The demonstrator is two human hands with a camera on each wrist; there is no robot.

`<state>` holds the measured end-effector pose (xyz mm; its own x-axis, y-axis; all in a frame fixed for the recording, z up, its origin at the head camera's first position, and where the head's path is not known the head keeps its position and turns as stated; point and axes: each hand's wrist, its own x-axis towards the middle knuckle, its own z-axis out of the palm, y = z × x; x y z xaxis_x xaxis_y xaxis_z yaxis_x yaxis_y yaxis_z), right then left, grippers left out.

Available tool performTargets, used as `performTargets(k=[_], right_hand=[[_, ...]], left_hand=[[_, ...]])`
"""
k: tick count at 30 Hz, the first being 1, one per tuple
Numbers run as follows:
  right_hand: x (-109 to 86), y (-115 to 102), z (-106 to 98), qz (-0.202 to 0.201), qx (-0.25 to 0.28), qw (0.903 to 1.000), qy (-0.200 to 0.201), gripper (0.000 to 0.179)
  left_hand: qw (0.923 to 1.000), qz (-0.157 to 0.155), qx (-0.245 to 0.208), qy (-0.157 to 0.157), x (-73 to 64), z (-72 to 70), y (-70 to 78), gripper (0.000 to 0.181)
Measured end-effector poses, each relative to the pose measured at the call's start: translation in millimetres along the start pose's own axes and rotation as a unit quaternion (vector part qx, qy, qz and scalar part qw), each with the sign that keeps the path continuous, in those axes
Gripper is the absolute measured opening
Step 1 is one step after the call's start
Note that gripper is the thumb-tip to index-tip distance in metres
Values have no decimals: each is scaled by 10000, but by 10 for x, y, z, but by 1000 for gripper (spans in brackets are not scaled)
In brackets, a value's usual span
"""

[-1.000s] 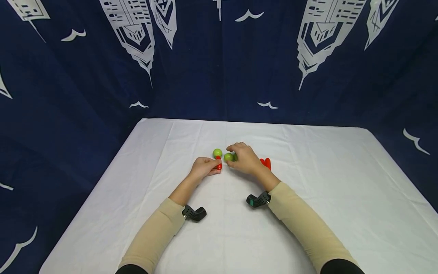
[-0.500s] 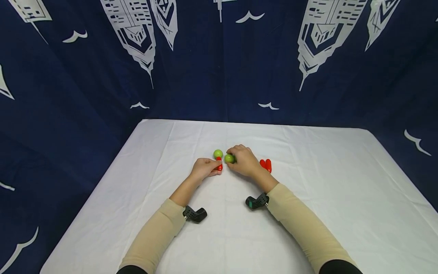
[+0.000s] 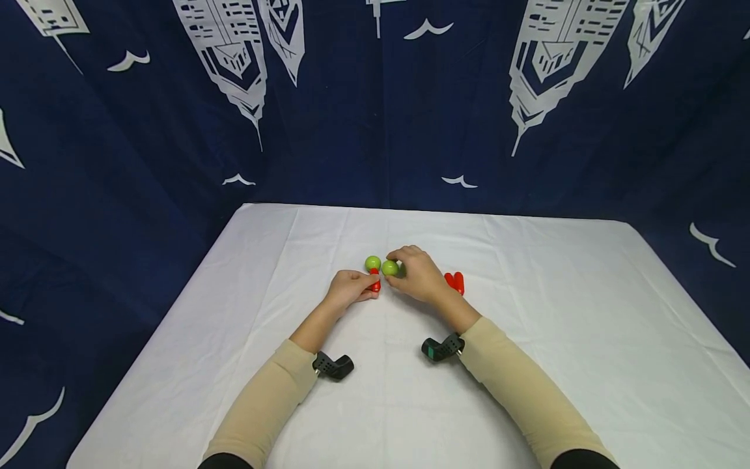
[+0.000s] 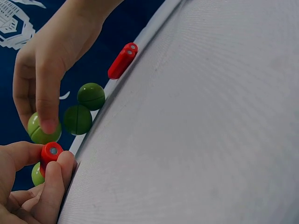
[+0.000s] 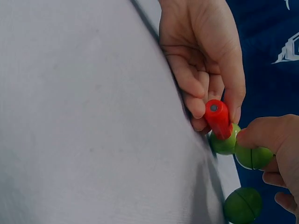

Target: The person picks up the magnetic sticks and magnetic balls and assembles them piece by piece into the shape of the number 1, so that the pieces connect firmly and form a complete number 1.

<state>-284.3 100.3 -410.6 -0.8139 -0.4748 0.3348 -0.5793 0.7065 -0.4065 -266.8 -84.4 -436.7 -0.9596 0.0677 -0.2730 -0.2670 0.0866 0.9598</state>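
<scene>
My left hand (image 3: 353, 286) pinches a short red rod (image 4: 52, 151) between thumb and fingers; a grey metal disc shows in its near end. At the rod's far end sits a green ball (image 3: 372, 262), seemingly touching it. With thumb and fingertips my right hand (image 3: 418, 272) holds a second green ball (image 4: 44, 129), which has a seam round it. In the right wrist view this held ball (image 5: 253, 156) lies right beside the ball at the rod (image 5: 225, 141). The right hand's palm is hidden in the head view.
Two more green balls (image 4: 78, 120) stand near the right hand, mostly hidden by it in the head view. To its right lie two red rods (image 3: 454, 283), side by side on the white tablecloth (image 3: 527, 280). A dark blue patterned curtain (image 3: 387, 117) hangs behind the table.
The right hand has shifted slightly left with the green ball, which is now closer to the ball at the rod. The left hand and its red rod have stayed nearly still.
</scene>
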Motion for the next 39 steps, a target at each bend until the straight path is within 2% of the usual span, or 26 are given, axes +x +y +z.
performTargets(k=[11,19,31,39], right_hand=[[-108,-107,-29,258,594,9976,240,39],[-208,-159,38,406,1192,9904,573,39],[-301,-274,120,1200,2411,9597,808,34],[-339,-365,126,1897,2988,9323,748,33]], left_hand=[[10000,5,1,25,-5,6,0,25],[10000,9,-60,-24,-4,12,-1,26],[9997,172,-150,-19,9,8,-26,26],[9997,163,-127,-97,1,-2,-27,29]])
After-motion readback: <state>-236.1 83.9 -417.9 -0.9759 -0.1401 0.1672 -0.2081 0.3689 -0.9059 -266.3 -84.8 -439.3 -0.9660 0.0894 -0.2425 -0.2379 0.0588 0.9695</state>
